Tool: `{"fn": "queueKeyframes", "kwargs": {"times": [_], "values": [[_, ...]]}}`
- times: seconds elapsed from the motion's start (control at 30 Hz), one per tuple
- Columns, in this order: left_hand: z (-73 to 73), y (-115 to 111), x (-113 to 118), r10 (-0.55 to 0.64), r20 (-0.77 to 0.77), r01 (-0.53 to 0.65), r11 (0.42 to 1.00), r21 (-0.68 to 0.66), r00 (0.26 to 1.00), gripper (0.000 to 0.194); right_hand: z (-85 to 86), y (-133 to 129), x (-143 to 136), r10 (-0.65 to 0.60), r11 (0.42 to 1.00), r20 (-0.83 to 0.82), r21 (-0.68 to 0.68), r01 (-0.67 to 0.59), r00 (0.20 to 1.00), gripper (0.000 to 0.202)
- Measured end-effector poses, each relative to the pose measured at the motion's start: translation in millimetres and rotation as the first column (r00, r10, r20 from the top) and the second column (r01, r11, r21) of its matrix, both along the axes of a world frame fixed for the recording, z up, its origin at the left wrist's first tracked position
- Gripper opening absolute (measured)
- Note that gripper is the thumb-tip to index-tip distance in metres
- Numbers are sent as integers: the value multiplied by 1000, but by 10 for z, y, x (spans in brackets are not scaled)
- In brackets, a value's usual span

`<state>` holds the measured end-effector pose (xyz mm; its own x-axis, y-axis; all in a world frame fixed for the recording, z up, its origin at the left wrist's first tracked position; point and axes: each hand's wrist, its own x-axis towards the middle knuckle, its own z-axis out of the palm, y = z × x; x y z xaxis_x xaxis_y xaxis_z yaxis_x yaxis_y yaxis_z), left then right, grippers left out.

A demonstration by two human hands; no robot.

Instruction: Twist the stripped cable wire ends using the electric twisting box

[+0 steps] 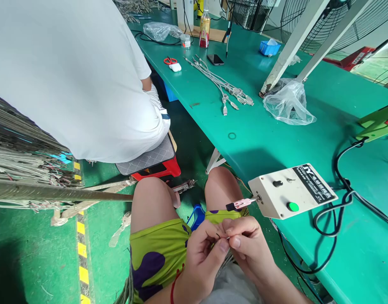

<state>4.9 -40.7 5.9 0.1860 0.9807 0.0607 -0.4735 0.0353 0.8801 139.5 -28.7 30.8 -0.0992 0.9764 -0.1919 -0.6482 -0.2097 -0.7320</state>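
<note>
My left hand [204,257] and my right hand [249,247] meet above my lap, fingertips nearly touching. Both are pinched on the thin end of a cable, of which a short dark wire and a pale bit show between the fingers. Grey cables [128,289] lie across my lap, partly hidden by my arms. Just beyond my right hand, a pink and black tool tip [241,204] sticks out from a white control box [292,192] with a green button, at the table's edge.
On the green table [244,147] lie grey USB cables [225,86], a phone [215,59], red scissors [170,61], a bottle [204,29] and a plastic bag [289,103]. A person in white [86,80] sits at the left on a stool [152,162]. Black cords [338,211] loop beside the box.
</note>
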Motion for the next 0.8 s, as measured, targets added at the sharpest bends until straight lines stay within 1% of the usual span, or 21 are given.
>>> {"fn": "queueKeyframes", "kwargs": {"times": [0.07,0.17,0.27,0.33,0.4,0.47,0.57,0.63,0.73,0.8], "values": [[12,8,3,-6,22,7,1000,-14,1000,26,-18,-1,-20,5,1000,-50,-9,-6,999,13],[33,21,13,-30,49,31,999,-19,998,27,-85,-22,-31,9,1000,-79,-25,-11,997,14],[46,19,17,-52,59,53,998,-21,997,28,-149,-59,-23,-30,999,-82,-35,27,996,17],[39,7,10,-50,29,51,998,-29,998,26,-164,-75,-7,-65,997,-57,-41,63,996,18],[25,-7,-4,-42,-15,41,999,-27,999,24,-161,-79,16,-94,995,-15,-25,94,995,19],[10,-18,-16,-34,-42,33,999,-16,999,22,-154,-75,35,-111,994,31,20,110,993,20],[-3,-25,-20,-35,-32,35,999,1,999,20,-147,-67,39,-114,990,66,92,107,991,18],[-14,-31,-15,-33,-27,33,999,-3,999,20,-127,-67,26,-116,989,76,103,108,990,15],[-42,-48,-8,-11,-24,10,999,-41,1000,23,-53,-77,9,-174,982,78,92,167,982,11],[-61,-59,-11,6,-10,-7,998,-67,1000,22,2,-88,19,-190,980,87,74,184,978,20]]}}
